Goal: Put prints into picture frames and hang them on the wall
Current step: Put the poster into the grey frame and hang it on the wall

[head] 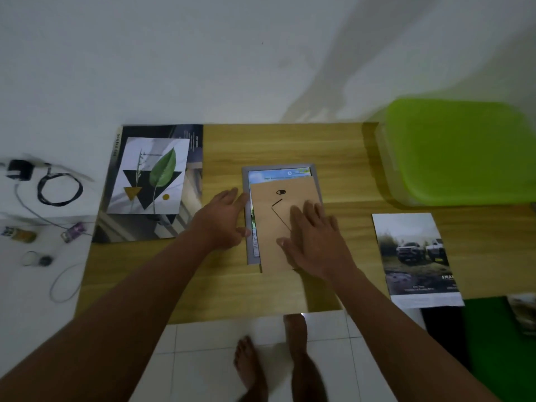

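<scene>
A grey picture frame (246, 181) lies face down in the middle of the wooden table (226, 285). A print (278, 173) lies inside it, its top strip showing. A brown backing board (269, 221) with a small hanger lies askew over the print, its lower edge past the frame. My right hand (311, 239) presses flat on the board with straight fingers. My left hand (224, 220) rests against the frame's left edge, fingers relaxed. A leaf print (150, 175) lies on a dark magazine (136, 227) at the left. A truck print (417, 259) lies at the right.
A green plastic tub lid (458, 152) covers the back right corner. On the white surface left of the table lie a charger with a coiled cable (58, 188), small bottles (20, 235) and a wire loop. The white wall (232, 53) rises behind. My bare feet stand on white tiles below.
</scene>
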Demonstrator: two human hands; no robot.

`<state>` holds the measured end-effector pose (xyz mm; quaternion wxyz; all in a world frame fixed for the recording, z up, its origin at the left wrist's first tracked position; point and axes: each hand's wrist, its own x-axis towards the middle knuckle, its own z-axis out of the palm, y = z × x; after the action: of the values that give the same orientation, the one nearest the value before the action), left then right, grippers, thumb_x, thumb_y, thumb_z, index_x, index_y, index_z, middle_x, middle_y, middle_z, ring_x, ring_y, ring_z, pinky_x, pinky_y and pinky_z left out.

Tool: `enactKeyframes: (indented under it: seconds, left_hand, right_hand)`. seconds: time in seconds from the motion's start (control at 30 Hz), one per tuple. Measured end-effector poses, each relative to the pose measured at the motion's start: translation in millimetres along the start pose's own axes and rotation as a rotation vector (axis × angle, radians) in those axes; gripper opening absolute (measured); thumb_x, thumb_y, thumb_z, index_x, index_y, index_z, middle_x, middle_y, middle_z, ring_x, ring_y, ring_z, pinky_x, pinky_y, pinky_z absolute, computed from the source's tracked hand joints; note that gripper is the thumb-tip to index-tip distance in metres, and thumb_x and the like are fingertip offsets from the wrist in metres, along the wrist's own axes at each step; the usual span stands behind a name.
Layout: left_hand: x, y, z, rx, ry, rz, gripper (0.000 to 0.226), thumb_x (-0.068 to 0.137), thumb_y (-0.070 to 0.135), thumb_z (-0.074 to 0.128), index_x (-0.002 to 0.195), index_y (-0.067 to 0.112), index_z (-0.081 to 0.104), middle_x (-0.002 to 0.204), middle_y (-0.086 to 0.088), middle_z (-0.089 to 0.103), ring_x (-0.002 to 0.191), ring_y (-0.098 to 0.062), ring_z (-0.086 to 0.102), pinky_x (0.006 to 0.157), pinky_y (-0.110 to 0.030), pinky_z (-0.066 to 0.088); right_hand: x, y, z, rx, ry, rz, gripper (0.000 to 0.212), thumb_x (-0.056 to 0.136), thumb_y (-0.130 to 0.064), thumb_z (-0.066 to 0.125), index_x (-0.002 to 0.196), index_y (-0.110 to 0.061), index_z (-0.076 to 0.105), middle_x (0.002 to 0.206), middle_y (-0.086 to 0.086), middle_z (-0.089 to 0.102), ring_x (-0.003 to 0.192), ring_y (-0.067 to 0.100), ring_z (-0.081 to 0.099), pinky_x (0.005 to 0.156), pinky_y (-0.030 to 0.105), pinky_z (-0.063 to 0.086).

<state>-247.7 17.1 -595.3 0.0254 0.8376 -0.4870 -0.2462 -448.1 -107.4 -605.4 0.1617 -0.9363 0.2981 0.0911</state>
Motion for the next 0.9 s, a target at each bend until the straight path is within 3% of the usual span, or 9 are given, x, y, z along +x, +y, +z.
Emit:
enactKeyframes:
  seconds: [0.1,0.37,0.6,0.83,0.9]
  left_hand:
    - [2,-1,2,-0.013,-0.02,-0.005,0.089,0.091,0.046,0.06,0.156,0.024,0.005,0.164,-0.003,0.0,0.15,-0.021,0.0,0.119,-0.04,0.018]
    - [3,2,2,-0.043,-0.067,-0.011,0.088,0.093,0.042,0.06,0.156,0.021,0.002,0.164,-0.005,-0.004,0.15,-0.021,-0.004,0.12,-0.044,0.014]
    - [4,2,1,-0.05,-0.069,-0.016,0.091,0.091,0.041,0.062,0.156,0.021,0.001,0.164,-0.005,-0.003,0.151,-0.021,-0.002,0.119,-0.043,0.014]
    - [3,2,0,-0.054,-0.071,-0.023,0.092,0.091,0.039,0.063,0.156,0.021,0.001,0.164,-0.004,-0.003,0.15,-0.019,-0.003,0.119,-0.041,0.014]
    - [3,3,0,-0.053,-0.069,-0.023,0.091,0.092,0.039,0.062,0.156,0.022,0.001,0.164,-0.004,-0.003,0.15,-0.019,-0.004,0.119,-0.042,0.013]
  right_hand:
    - [-1,5,4,-0.025,-0.041,-0.039,0.09,0.089,-0.075,0.03,0.157,-0.02,0.006,0.164,0.017,0.002,0.151,0.035,-0.004,0.12,0.054,0.007]
    - [15,6,3,-0.043,-0.015,-0.075,0.095,0.083,-0.08,0.012,0.157,-0.02,0.011,0.161,0.025,0.008,0.15,0.04,0.003,0.12,0.053,0.009]
    - [24,6,-3,-0.02,-0.005,-0.092,0.093,0.087,-0.076,0.03,0.157,-0.018,0.01,0.162,0.023,0.008,0.15,0.038,0.003,0.121,0.051,0.007]
    - [36,4,-14,0.032,-0.007,-0.025,0.116,0.073,-0.082,0.053,0.152,-0.005,0.016,0.162,0.019,0.011,0.151,0.03,0.003,0.121,0.051,0.008]
    - [41,2,-16,0.081,-0.01,0.013,0.103,0.077,-0.074,0.06,0.146,-0.005,0.029,0.16,0.019,0.015,0.151,0.031,0.006,0.121,0.051,0.01]
